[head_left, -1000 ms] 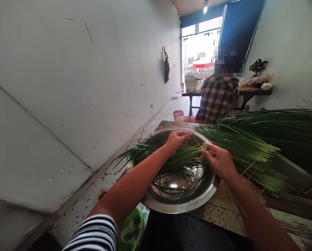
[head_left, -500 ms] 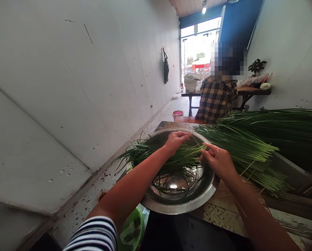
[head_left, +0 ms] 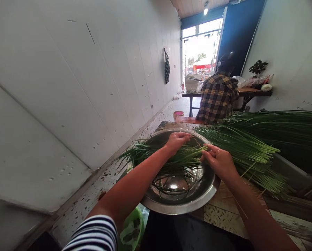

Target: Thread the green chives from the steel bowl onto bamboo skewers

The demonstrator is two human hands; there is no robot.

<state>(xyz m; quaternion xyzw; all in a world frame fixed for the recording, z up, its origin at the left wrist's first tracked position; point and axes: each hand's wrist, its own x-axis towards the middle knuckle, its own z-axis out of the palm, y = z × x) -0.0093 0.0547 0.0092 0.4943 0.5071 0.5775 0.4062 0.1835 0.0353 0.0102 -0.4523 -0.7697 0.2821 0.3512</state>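
Observation:
A steel basin point(head_left: 177, 208) holds a loose bunch of garlic chives point(head_left: 182, 160), pale stem ends toward the right and dark leaf tips hanging over the left rim. Above the bunch, my left hand point(head_left: 177, 142) is closed in a pinch on one end of a thin straw-coloured strand point(head_left: 197, 141). My right hand point(head_left: 218, 159) is closed at the strand's other end, its fingertips beside the stem ends. The strand runs slanting between both hands. Whether the right fingers also grip stems is hard to see.
More chives point(head_left: 250, 146) lie piled right of the basin, beside a grey crate point(head_left: 289, 165). Loose straws lie on the wooden table point(head_left: 224, 205). A green bin point(head_left: 132, 230) stands below left. Ahead, a person in a plaid shirt point(head_left: 216, 96) sits at another table.
Both hands keep nearly the same pose, the strand still between them. The view has shifted slightly. The person ahead has the head lower and farther forward.

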